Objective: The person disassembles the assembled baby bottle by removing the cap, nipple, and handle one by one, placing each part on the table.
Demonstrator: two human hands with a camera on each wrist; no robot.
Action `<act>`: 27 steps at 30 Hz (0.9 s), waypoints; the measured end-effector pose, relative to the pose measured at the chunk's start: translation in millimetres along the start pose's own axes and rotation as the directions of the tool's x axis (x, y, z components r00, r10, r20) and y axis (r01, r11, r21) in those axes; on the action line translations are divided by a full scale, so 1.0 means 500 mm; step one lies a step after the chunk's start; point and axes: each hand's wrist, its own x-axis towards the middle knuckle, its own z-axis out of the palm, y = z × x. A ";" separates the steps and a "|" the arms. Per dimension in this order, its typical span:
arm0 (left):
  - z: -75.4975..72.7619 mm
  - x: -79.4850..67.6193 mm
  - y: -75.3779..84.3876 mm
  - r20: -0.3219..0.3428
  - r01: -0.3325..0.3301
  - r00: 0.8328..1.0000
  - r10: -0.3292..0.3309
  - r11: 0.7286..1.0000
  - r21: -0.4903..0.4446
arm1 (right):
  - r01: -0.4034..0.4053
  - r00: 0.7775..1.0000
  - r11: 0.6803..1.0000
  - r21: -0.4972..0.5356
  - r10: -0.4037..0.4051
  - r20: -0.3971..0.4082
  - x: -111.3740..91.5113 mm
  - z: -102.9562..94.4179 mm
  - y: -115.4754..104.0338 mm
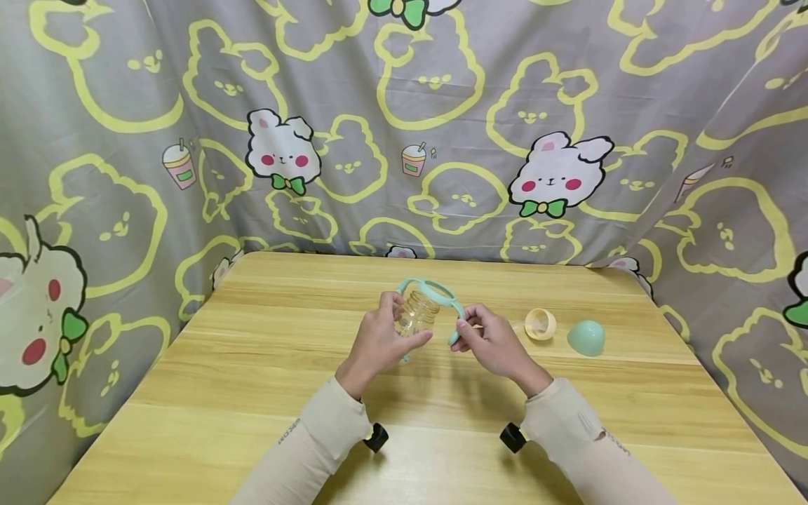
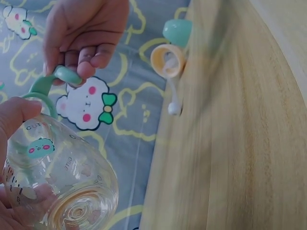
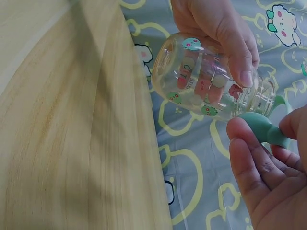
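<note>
My left hand (image 1: 380, 344) grips a clear, amber-tinted baby bottle (image 1: 416, 314), its fingers wrapped round the body. Small cartoon prints and markings show on the bottle (image 3: 201, 81) in the right wrist view. The bottle's threaded neck is bare and tilts up and away from me. A mint green ring with two curved handles (image 1: 437, 291) stands at the neck. My right hand (image 1: 495, 340) pinches one handle (image 3: 259, 127) between thumb and fingers. The other handle reaches down beside my left fingers, partly hidden by them.
On the wooden table (image 1: 284, 393), right of my hands, lies a cream collar (image 1: 541, 326) with a straw piece (image 2: 173, 100) sticking out. A mint green dome cap (image 1: 587, 338) sits beside it. A patterned curtain (image 1: 353, 189) encloses the table's back and sides.
</note>
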 end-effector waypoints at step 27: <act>-0.010 -0.002 -0.005 -0.020 -0.009 1.000 0.009 1.000 -0.002 | -0.036 0.999 0.999 -0.015 0.035 -0.036 -0.004 -0.017 0.011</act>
